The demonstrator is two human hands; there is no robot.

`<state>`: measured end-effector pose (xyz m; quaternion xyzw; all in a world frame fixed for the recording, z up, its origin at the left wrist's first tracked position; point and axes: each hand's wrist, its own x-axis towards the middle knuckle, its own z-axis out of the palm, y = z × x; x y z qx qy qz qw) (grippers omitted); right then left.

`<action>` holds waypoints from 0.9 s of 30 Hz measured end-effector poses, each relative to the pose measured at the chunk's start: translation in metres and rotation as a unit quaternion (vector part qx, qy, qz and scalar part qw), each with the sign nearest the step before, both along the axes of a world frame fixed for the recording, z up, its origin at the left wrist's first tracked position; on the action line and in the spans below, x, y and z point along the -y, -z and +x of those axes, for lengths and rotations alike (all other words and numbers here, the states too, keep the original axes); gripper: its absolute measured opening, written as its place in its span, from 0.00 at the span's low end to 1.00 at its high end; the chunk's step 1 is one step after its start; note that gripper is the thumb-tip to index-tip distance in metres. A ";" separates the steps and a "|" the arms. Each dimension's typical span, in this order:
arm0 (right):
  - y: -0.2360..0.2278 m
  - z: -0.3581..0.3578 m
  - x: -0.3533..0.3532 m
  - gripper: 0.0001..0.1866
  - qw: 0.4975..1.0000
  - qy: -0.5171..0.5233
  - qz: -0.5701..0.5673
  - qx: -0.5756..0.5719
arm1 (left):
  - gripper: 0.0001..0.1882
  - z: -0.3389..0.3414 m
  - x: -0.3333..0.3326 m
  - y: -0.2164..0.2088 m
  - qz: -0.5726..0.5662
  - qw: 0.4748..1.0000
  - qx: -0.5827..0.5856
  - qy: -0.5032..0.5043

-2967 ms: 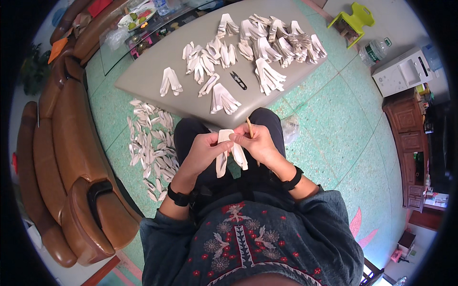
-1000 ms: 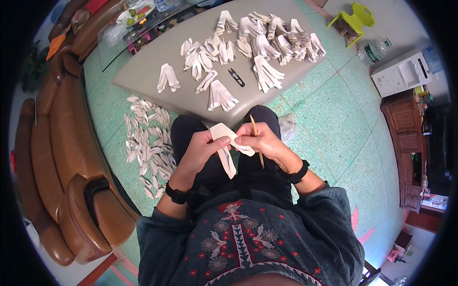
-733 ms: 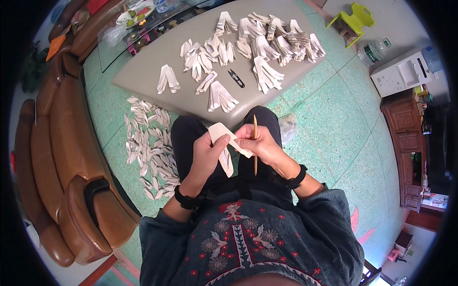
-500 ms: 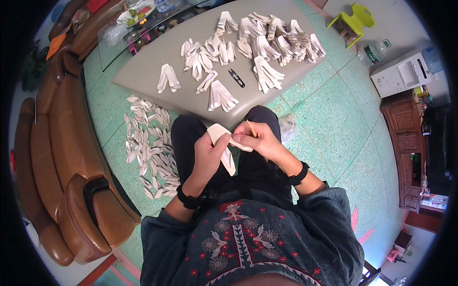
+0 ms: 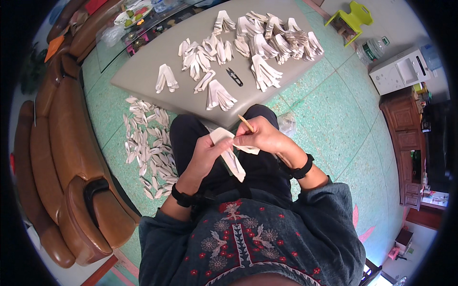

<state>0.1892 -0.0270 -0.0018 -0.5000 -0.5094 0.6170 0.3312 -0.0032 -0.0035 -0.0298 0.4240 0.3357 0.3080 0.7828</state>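
Note:
Over my lap I hold a white V-shaped piece [image 5: 232, 164], which looks like a part of a shoe upper, with two long arms. My left hand [image 5: 204, 155] is closed on its bend, thumb on top, while one arm hangs down toward me. At the other arm, the fingers of my right hand [image 5: 261, 136] pinch the white material. A thin wooden stick [image 5: 245, 123], pencil-like, juts up from between my right fingers; its lower end is hidden by the hand. Both hands nearly meet at the piece.
Ahead, a grey padded top [image 5: 143, 76] bears bundles of similar white pieces [image 5: 267, 45] and black thread snips [image 5: 234, 77]. Many loose white pieces [image 5: 148, 138] lie on the green floor at left, near a brown leather sofa [image 5: 78, 157]. A clear plastic bag [image 5: 287, 124] sits by my right knee.
Both hands have shifted slightly right with the white piece, and its hanging arm has swung right. The stick in my right hand has moved a little left and up.

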 end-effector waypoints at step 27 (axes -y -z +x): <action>-0.013 -0.016 0.017 0.05 0.992 0.101 -0.052 -0.052 | 0.08 -0.016 -0.002 -0.009 0.087 0.989 -0.102 -0.062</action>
